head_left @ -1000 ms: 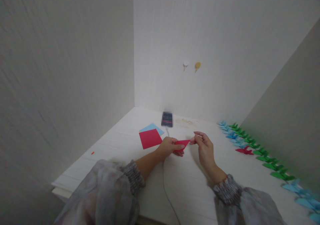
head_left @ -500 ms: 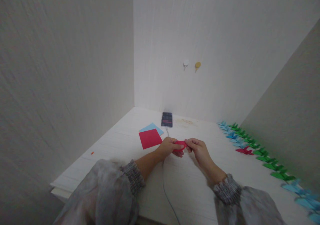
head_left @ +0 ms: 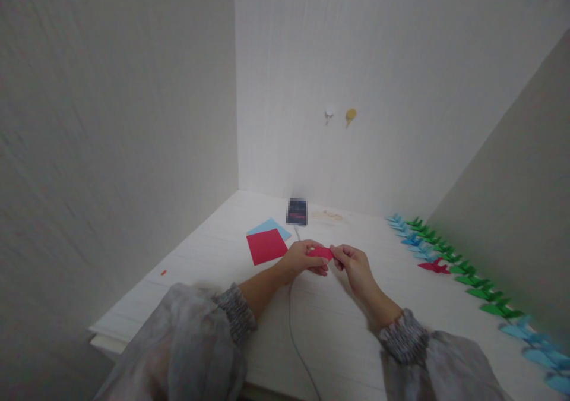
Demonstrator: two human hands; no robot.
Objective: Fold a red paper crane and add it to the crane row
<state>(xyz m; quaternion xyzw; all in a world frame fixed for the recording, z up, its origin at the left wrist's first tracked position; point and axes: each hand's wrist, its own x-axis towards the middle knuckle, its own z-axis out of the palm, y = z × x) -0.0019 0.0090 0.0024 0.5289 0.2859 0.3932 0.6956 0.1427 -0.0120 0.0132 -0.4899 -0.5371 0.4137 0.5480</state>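
Left hand [head_left: 299, 259] holds red paper [head_left: 321, 252], seemingly folded; right hand [head_left: 356, 265] pinches it.

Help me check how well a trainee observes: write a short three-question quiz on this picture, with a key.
1. Which item do the left hand and the right hand both hold?
a) yellow wall hook
b) folded red paper
c) orange scrap

2. True or false: the light blue sheet lies on top of the flat red sheet.

3. How many red ones are there among the folded figures lined up on the right?

Key:
1. b
2. False; the flat red sheet overlaps the light blue sheet.
3. One, the red figure beside the blue and green ones.
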